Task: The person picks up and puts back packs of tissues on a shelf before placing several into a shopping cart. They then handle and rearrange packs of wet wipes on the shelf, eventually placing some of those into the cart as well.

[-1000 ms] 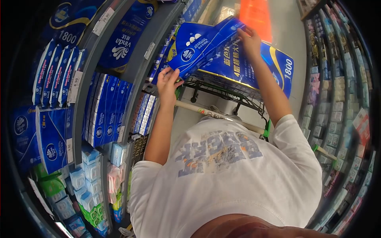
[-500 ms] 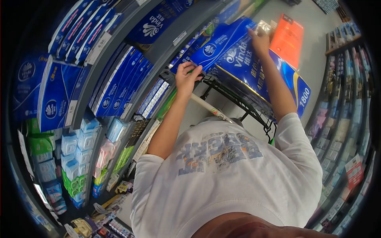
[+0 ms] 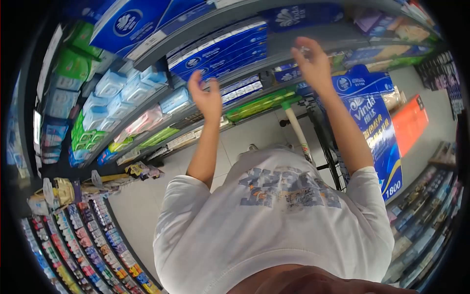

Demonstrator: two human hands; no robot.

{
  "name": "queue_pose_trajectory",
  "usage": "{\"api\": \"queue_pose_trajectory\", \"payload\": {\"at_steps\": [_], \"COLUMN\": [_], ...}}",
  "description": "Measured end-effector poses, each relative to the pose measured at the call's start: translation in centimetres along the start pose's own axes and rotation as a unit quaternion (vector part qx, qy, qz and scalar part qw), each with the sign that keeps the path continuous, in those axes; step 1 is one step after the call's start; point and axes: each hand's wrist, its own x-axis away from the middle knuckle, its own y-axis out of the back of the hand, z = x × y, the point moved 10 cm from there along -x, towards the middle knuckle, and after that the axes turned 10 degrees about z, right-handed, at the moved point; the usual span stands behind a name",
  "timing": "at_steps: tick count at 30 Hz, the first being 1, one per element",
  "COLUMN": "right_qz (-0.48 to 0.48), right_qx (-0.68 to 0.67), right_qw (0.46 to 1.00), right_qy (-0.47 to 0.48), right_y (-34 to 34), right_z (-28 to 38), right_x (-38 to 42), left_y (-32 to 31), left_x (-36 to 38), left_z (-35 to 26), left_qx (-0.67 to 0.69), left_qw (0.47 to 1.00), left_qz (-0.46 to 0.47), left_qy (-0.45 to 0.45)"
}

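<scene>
Both of my hands are raised in front of the shelf with nothing in them. My left hand [image 3: 206,98] is open, thumb and fingers apart, and its fingertips overlap the lower left of a stack of blue Vinda tissue packs [image 3: 220,51]. To the right of that stack, my right hand [image 3: 314,66] is open too, in front of the grey shelf. A large blue Vinda carton [image 3: 372,134] marked 1800 lies on a black wire cart [image 3: 325,139] beside my right arm. One blue Vinda pack [image 3: 357,81] rests at the carton's far end.
An orange-red box [image 3: 411,125] lies beside the carton. Light blue wipes packs [image 3: 110,83] and green packs [image 3: 259,105] fill lower shelves. A pale pole [image 3: 297,130] stands by the cart over the tiled floor [image 3: 142,206]. More stocked shelves [image 3: 93,235] curve round behind.
Both hands have let go of the blue pack, now at the carton's far end, and moved left to the shelf stack. The view has turned left, so the cart appears further right.
</scene>
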Motion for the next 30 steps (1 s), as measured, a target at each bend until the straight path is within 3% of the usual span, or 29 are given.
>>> {"api": "queue_pose_trajectory", "payload": {"at_steps": [3, 5, 9, 11, 13, 15, 17, 20, 22, 24, 26, 30], "right_qz": [0.056, 0.073, 0.096, 0.124, 0.154, 0.129, 0.116, 0.071, 0.04, 0.033, 0.027, 0.028], "right_qx": [0.01, 0.071, 0.024, -0.032, -0.087, -0.194, -0.191, -0.211, -0.231, -0.29, -0.307, -0.333], "right_qw": [0.998, 0.994, 0.987, 0.984, 0.977, 0.965, 0.968, 0.971, 0.97, 0.956, 0.951, 0.942], "right_qy": [0.003, -0.043, -0.128, -0.125, -0.122, -0.124, -0.113, -0.086, -0.071, -0.016, -0.004, -0.023], "right_y": [-5.8, -8.4, -11.0, -11.7, -12.8, -13.4, -13.3, -11.5, -10.3, -9.6, -9.2, -8.5], "right_z": [-1.4, -3.1, -4.9, -4.2, -4.2, -5.5, -5.7, -3.1, -2.0, -0.9, 0.1, 0.7], "right_x": [-3.3, -5.1, -7.2, -7.3, -7.5, -7.8, -7.8, -6.2, -4.4, -3.0, -1.0, 1.9], "left_y": [5.7, 7.5, 6.7, 6.2, 5.0, 5.3, 5.7, 6.2, 8.0, 8.8, 9.5, 10.2], "left_x": [-2.8, -4.0, -5.8, -6.4, -6.8, -6.7, -6.5, -5.6, -4.1, -3.4, -2.1, -1.2], "left_z": [0.6, 1.7, 6.9, 8.9, 9.8, 9.8, 9.4, 7.6, 4.9, 4.3, 4.1, 3.2], "left_qx": [-0.045, -0.082, -0.032, -0.003, 0.121, 0.152, 0.18, 0.212, 0.245, 0.254, 0.393, 0.425], "left_qw": [0.996, 0.992, 0.997, 0.995, 0.982, 0.976, 0.969, 0.965, 0.964, 0.965, 0.915, 0.897], "left_qz": [-0.072, -0.086, -0.007, 0.02, 0.077, 0.073, 0.074, 0.09, 0.023, 0.019, -0.024, -0.025], "left_qy": [-0.033, -0.038, 0.063, 0.1, 0.12, 0.136, 0.151, 0.127, 0.106, 0.057, 0.088, 0.116]}}
